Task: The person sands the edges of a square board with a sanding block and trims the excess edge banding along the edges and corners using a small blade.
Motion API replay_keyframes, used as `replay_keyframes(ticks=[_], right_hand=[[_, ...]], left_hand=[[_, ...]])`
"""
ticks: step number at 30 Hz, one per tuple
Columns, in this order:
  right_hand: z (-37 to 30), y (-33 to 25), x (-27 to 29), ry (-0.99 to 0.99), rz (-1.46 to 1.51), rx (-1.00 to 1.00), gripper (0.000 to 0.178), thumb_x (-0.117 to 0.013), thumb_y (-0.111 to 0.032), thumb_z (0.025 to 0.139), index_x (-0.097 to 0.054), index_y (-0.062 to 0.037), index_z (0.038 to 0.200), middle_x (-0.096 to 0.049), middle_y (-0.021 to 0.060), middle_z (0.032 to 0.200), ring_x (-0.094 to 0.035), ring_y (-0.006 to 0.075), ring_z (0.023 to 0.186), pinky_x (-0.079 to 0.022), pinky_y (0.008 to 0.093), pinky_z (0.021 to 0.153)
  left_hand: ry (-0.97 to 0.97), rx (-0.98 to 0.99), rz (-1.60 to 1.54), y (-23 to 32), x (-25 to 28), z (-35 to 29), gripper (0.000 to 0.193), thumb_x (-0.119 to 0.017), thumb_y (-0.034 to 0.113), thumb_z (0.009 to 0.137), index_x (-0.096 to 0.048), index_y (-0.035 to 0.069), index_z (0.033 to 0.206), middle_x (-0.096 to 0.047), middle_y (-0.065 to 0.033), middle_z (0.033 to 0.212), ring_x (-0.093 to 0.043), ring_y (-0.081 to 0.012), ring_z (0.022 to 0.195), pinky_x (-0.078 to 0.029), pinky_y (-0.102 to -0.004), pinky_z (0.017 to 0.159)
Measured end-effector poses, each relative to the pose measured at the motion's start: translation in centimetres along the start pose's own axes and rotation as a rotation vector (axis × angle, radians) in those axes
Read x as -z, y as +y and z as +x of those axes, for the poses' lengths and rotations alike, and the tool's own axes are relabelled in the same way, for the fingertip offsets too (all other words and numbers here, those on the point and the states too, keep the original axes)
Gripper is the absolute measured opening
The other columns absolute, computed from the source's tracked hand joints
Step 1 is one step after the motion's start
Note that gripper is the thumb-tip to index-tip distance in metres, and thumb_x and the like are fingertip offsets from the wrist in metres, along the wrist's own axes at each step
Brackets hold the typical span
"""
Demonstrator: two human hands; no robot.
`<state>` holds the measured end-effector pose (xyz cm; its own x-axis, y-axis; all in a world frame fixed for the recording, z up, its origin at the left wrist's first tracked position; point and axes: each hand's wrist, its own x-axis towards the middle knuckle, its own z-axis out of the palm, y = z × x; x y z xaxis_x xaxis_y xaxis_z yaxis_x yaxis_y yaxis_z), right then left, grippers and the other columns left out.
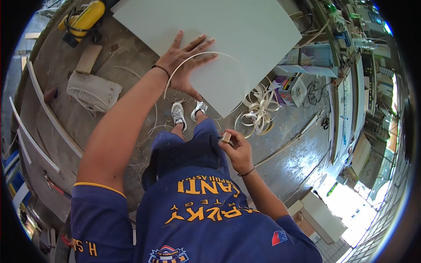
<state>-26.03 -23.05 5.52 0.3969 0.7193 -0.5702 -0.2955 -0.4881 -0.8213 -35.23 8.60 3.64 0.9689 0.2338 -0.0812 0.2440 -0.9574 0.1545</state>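
Note:
A large white panel point(210, 24) spreads out in front of me, one corner pointing toward my body. My left hand point(186, 61) lies on its left edge with the fingers spread flat, the thumb pointing down along that edge. A thin pale strip point(199, 54) arches over this hand and curves round toward the panel's near right edge; where it ends there is hard to tell. Close to my waist, below the panel's corner, my right hand point(239, 151) pinches a small wooden block point(226, 137) between thumb and fingers.
Loops of pale stripping point(261, 109) lie tangled on the floor to the right, beside a printed box point(287, 90). A yellow machine point(87, 17), a wood piece point(89, 59) and a pale sack point(93, 92) are at left. Long white strips point(48, 114) line the left side.

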Motion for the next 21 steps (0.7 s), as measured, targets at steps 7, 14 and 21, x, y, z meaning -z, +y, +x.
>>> replay_keyframes(ticks=[7,14,21], right_hand=[[1.2,-6.2,2.9,-0.179,-1.099,0.24,0.031,-0.071,-0.013,0.077,-0.059,-0.0009,0.103,-0.064,0.0156,0.098,-0.063,0.0309,0.083,-0.051,0.0364,0.074],[2.1,-8.0,0.9,-0.064,-0.802,0.241,0.032,-0.073,-0.007,0.078,-0.058,0.0006,0.105,-0.065,0.013,0.089,-0.066,0.0188,0.077,-0.053,0.0298,0.067],[2.8,-8.0,0.6,0.026,-1.041,0.365,0.032,-0.079,-0.017,0.076,-0.06,-0.0001,0.096,-0.065,0.0127,0.08,-0.064,0.0218,0.067,-0.051,0.0301,0.059]], left_hand=[[0.287,0.189,-0.274,0.6,-2.1,0.8,0.082,-0.051,0.077,0.076,-0.053,0.016,0.131,-0.041,-0.0003,0.147,-0.028,-0.0149,0.141,-0.007,-0.0542,0.117],[0.765,0.825,-0.727,2.6,-1.5,7.0,0.07,-0.041,0.067,0.09,-0.056,0.01,0.129,-0.065,-0.0094,0.11,-0.054,-0.0241,0.114,-0.021,-0.0459,0.112],[0.128,0.708,-0.329,2.5,0.5,6.3,0.065,-0.039,0.05,0.095,-0.032,0.013,0.147,-0.022,-0.0082,0.157,-0.014,-0.0256,0.146,-0.007,-0.0584,0.115]])
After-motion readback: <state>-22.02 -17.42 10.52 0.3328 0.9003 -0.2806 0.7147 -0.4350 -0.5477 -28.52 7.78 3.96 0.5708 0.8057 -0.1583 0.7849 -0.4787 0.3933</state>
